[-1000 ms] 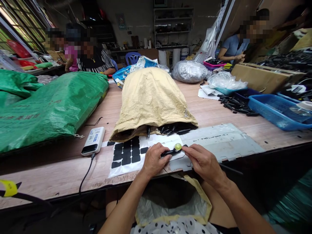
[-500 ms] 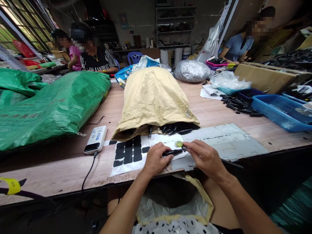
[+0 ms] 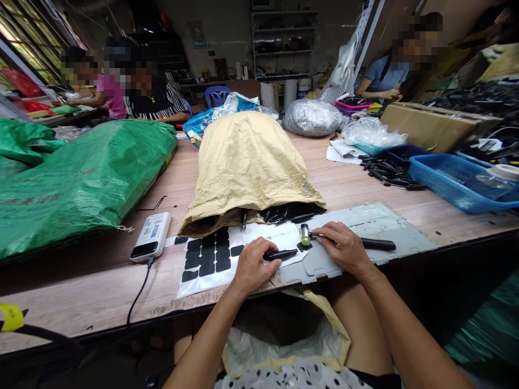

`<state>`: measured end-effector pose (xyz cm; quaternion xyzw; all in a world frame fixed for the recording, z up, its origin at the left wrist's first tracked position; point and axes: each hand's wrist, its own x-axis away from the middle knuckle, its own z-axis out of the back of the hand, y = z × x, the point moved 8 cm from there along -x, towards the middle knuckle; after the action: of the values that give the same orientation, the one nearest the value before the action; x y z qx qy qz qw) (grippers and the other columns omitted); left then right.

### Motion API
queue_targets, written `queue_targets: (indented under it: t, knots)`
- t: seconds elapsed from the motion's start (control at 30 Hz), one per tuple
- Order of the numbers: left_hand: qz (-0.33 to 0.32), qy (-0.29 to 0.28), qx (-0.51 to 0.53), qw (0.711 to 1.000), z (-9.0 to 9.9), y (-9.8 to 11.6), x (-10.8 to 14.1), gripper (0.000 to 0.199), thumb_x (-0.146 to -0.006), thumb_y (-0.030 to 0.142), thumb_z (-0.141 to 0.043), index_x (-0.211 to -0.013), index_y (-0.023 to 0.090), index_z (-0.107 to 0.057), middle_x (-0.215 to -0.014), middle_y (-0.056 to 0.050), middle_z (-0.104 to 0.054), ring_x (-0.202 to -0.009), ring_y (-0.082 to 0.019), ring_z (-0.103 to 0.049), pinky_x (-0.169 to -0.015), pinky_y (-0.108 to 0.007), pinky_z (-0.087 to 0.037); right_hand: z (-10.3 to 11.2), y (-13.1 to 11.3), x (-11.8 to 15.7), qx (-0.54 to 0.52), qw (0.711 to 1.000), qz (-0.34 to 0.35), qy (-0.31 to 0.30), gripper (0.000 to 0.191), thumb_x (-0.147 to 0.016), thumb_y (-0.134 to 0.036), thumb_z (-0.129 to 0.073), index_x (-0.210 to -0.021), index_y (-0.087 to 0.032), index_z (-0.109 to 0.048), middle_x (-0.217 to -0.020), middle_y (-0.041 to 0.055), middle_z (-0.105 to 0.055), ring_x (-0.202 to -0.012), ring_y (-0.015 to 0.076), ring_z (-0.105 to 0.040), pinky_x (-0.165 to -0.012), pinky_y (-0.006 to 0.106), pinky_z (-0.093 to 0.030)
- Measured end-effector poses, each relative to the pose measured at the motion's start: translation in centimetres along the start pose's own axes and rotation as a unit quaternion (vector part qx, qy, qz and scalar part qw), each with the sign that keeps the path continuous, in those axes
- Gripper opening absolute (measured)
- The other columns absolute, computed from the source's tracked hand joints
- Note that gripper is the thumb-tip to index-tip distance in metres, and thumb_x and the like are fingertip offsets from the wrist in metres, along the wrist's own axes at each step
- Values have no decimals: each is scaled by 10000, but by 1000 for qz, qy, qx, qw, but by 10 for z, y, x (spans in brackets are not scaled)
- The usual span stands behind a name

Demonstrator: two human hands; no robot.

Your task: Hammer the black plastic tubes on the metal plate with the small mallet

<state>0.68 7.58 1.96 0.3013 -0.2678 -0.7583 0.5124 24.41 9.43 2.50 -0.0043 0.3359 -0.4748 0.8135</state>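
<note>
In the head view my left hand [image 3: 256,265] is closed around a slim black pen-like piece [image 3: 283,254], its end pointing right, low over the work surface. My right hand [image 3: 341,246] grips a small hammer [image 3: 378,244] by its black handle, which sticks out to the right past the hand. The hammer's head [image 3: 305,235], metal with a yellow-green face, is upright at the left, beside the black piece's tip. Below it lies a dark patch on the white sheet. A white sheet with rounded black stickers [image 3: 207,254] lies left of my left hand.
A tan sack [image 3: 251,167] with black pieces at its mouth lies ahead. A green sack [image 3: 89,178] and a white power bank [image 3: 151,236] are left. Grey board [image 3: 389,227] lies under my right hand; a blue basket [image 3: 458,183] stands right. An open sack [image 3: 340,346] rests on my lap. Co-workers sit beyond.
My right hand has moved away from the black piece's end and now holds the hammer with its handle swung level and its head turned upright. My left hand still holds the piece.
</note>
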Motion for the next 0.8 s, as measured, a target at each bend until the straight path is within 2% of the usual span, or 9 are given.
queue_targets:
  t: [0.13, 0.2, 0.3, 0.37, 0.43, 0.53, 0.6, 0.7, 0.8]
  knots:
    - [-12, -7, 40, 999, 4, 5, 2, 138, -785, 209, -725, -913, 212, -673, -887, -5, -654, -825, -175, -568, -718, -273, -405, 1, 1, 0, 11, 1000, -13, -3, 220, -922, -213, -595, -1094, -264, -721, -961, 36, -690, -923, 216, -606, -827, 351, -499]
    - [-11, -41, 80, 996, 3, 13, 11, 148, -819, 272, -723, -945, 206, -680, -821, 10, -651, -717, -144, -541, -660, -254, -393, 1, 2, 0, 13, 1000, -16, -5, 221, -917, -213, -602, -1095, -264, -721, -963, 33, -690, -922, 215, -604, -827, 347, -497]
    - [-11, -157, 110, 981, -8, 34, 39, 159, -863, 310, -687, -999, 230, -706, -750, 33, -646, -628, -116, -516, -592, -230, -366, 0, 2, 0, 16, 1000, -16, -5, 225, -920, -217, -596, -1103, -261, -720, -967, 35, -690, -926, 216, -602, -834, 346, -493]
    - [-20, -242, 88, 966, -22, 47, 64, 168, -844, 300, -702, -1006, 262, -727, -731, 45, -657, -617, -114, -539, -577, -224, -358, 0, 2, 1, 19, 1000, -16, -4, 224, -921, -221, -596, -1105, -256, -720, -967, 36, -690, -925, 217, -599, -832, 346, -490]
    - [-14, -297, 36, 954, -40, 47, 86, 200, -802, 304, -731, -1002, 287, -735, -717, 45, -674, -626, -134, -581, -589, -230, -378, 0, 2, 1, 21, 1000, -17, -2, 222, -920, -223, -600, -1105, -252, -720, -965, 35, -690, -917, 216, -597, -823, 343, -487]
    - [41, -313, -67, 947, -71, 14, 110, 249, -791, 333, -705, -1036, 292, -725, -788, -2, -728, -749, -225, -676, -689, -288, -470, 0, 2, 1, 23, 1000, -16, 1, 218, -920, -222, -601, -1101, -250, -720, -960, 37, -688, -910, 216, -596, -816, 343, -485]
    - [98, -305, -110, 941, -92, -22, 122, 280, -835, 338, -632, -1099, 277, -705, -945, -57, -756, -912, -290, -708, -786, -355, -517, 0, 1, 1, 24, 1000, -14, 1, 217, -924, -221, -594, -1100, -247, -718, -962, 39, -688, -916, 218, -598, -824, 347, -487]
    - [185, -304, -129, 925, -117, -71, 139, 330, -886, 322, -548, -1188, 267, -669, -1166, -104, -727, -1107, -323, -681, -876, -404, -527, 0, 1, 1, 24, 1000, -14, -2, 215, -929, -219, -583, -1097, -246, -715, -964, 43, -688, -921, 221, -601, -833, 358, -492]
    - [216, -307, -134, 917, -126, -89, 147, 397, -887, 284, -540, -1275, 284, -625, -1263, -103, -695, -1168, -320, -659, -912, -416, -520, 0, 1, 1, 25, 1000, -14, -2, 219, -927, -222, -582, -1097, -254, -715, -962, 45, -691, -916, 224, -603, -830, 365, -497]
